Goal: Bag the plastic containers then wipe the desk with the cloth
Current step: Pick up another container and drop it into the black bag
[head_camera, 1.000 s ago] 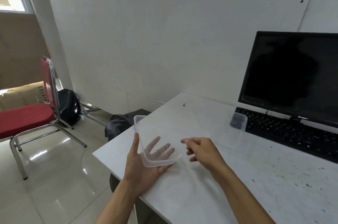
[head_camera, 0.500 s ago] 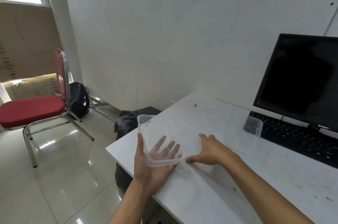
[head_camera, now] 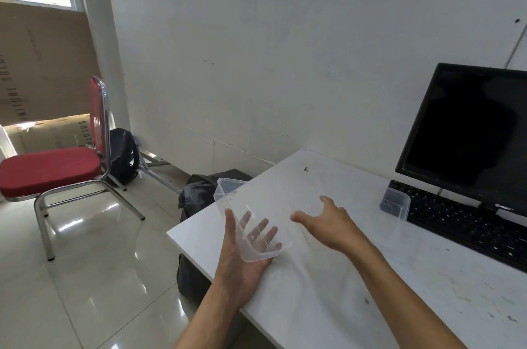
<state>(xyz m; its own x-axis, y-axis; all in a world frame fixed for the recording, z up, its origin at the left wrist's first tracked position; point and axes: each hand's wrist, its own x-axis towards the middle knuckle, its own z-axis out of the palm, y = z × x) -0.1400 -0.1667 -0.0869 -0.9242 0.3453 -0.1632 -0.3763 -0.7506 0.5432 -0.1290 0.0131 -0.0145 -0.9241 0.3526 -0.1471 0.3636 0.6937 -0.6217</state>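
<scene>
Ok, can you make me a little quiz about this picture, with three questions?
1. True or false: the right hand holds the small container.
2. What holds the big clear container? A: the left hand. B: the right hand. C: nothing, it lies flat on the desk.
3. Fill in: the small container stands next to the black ____ you type on.
Key: 1 false, that hand is open above the desk. 2 A. 3 keyboard.
</scene>
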